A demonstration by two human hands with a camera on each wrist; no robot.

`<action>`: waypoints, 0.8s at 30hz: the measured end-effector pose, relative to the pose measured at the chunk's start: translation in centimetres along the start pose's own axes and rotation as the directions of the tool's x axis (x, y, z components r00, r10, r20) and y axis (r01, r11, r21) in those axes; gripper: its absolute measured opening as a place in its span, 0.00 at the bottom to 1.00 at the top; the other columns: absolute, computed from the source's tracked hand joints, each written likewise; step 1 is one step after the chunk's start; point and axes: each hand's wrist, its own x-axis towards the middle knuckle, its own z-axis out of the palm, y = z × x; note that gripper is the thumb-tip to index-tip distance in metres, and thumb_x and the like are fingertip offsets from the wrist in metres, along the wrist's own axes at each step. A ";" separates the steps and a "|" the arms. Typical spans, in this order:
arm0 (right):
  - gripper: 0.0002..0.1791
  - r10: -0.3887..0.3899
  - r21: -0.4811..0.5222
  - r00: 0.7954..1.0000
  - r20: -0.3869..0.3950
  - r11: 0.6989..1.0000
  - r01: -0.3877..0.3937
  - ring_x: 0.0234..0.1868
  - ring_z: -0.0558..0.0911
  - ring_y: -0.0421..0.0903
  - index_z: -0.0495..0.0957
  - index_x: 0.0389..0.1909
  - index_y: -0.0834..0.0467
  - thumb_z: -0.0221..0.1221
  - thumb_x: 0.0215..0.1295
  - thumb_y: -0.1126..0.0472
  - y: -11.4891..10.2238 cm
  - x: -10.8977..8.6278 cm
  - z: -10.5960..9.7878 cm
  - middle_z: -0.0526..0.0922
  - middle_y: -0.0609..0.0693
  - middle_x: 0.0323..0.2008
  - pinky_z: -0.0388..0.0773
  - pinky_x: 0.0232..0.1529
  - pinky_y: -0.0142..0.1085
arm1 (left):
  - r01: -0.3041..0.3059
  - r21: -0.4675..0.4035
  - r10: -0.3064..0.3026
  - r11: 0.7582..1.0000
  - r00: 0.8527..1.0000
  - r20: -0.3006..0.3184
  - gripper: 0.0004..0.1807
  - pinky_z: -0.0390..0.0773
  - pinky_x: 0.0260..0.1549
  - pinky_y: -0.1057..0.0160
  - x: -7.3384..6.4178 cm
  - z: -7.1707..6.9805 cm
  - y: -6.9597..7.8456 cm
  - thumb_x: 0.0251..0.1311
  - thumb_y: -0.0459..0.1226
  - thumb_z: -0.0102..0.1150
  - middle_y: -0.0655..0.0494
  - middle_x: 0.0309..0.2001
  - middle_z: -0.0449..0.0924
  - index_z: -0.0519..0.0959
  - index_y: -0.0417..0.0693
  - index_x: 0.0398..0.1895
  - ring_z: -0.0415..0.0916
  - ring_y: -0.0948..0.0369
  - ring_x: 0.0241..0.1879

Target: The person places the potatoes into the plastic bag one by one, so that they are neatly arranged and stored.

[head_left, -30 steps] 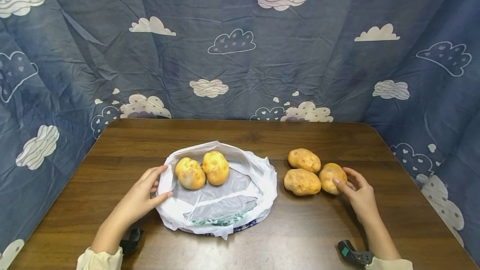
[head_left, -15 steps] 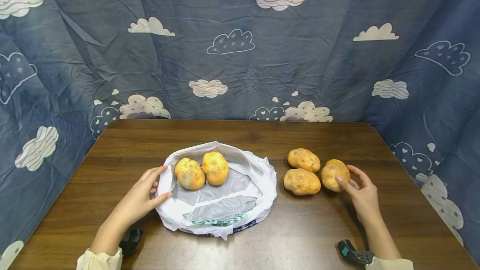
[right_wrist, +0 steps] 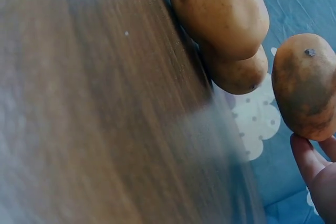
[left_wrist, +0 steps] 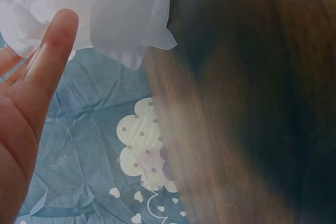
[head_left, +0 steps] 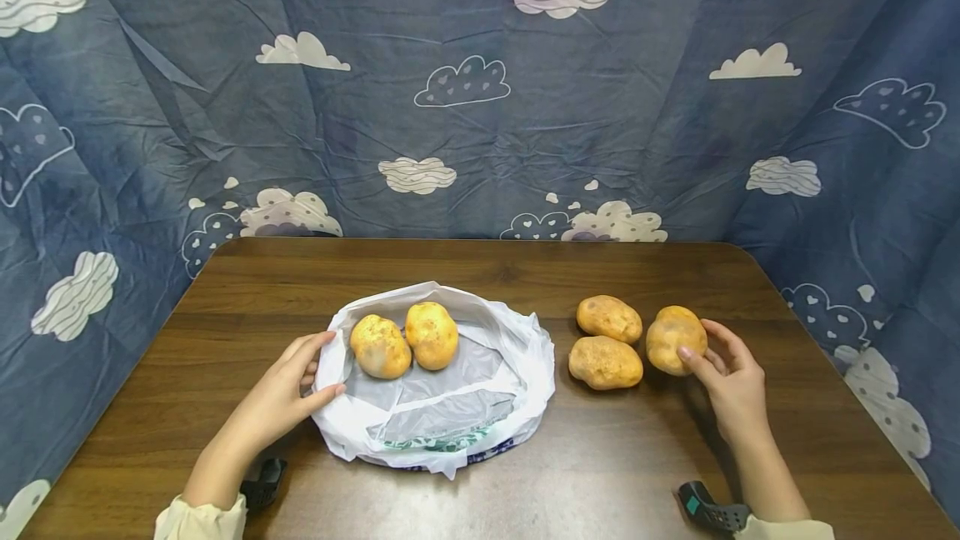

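Note:
In the head view, my left hand (head_left: 281,390) touches the left rim of an open white plastic bag (head_left: 525,357), thumb and forefinger spread apart along it. The left wrist view has my straight thumb (left_wrist: 55,45) against the bag's crumpled side. Two potatoes, one on the left (head_left: 380,347) and one on the right (head_left: 431,336), lie in the bag. Out to the right, my right hand (head_left: 731,386) grips a rounded potato (head_left: 675,340) between thumb and fingers, raised over the table. Its darker, blotchy side (right_wrist: 307,85) faces the right wrist camera.
Two more potatoes, a far one (head_left: 609,319) and a near one (head_left: 604,362), lie just left of the held potato. Everything sits on a brown wooden table (head_left: 495,265). A blue curtain (head_left: 472,140) with cloud prints hangs behind it.
My right hand has lifted its potato off the table, up and slightly right, away from the two beside it. My left hand and the bag have stayed put.

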 end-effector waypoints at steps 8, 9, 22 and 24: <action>0.29 -0.084 0.024 0.995 0.061 0.996 0.083 0.46 0.76 0.40 0.66 0.57 0.67 0.59 0.51 0.78 0.6 0.3 -0.1 0.72 0.52 0.50 0.75 0.41 0.24 | 0.012 -0.010 -0.011 1.000 1.000 0.007 0.35 0.79 0.34 0.59 0.0 -0.1 0.1 0.43 0.26 0.67 0.39 0.50 0.65 0.63 0.32 0.57 0.74 0.52 0.36; 0.29 -0.097 0.021 0.993 0.070 0.995 0.096 0.47 0.76 0.40 0.66 0.57 0.67 0.59 0.51 0.78 1.2 0.5 -0.4 0.72 0.52 0.51 0.75 0.41 0.25 | 0.013 -0.010 -0.013 1.000 1.000 0.008 0.35 0.79 0.34 0.59 0.0 -0.1 0.1 0.43 0.26 0.67 0.39 0.50 0.65 0.63 0.32 0.57 0.74 0.52 0.36; 0.30 -0.134 0.098 0.981 0.143 0.988 0.120 0.48 0.75 0.42 0.63 0.57 0.71 0.56 0.49 0.83 -2.7 -0.7 2.9 0.70 0.55 0.52 0.72 0.47 0.28 | 0.007 0.003 -0.007 1.000 1.000 0.010 0.35 0.79 0.34 0.59 0.1 -0.1 0.2 0.43 0.27 0.67 0.39 0.50 0.66 0.62 0.32 0.57 0.74 0.54 0.36; 0.31 -0.153 0.127 0.975 0.162 0.983 0.133 0.49 0.75 0.43 0.63 0.57 0.71 0.56 0.49 0.84 -2.6 -0.7 3.3 0.70 0.55 0.52 0.72 0.47 0.28 | 0.005 0.003 -0.005 1.000 1.000 0.010 0.35 0.79 0.34 0.59 0.1 -0.1 0.2 0.43 0.27 0.67 0.39 0.50 0.66 0.62 0.32 0.57 0.74 0.54 0.36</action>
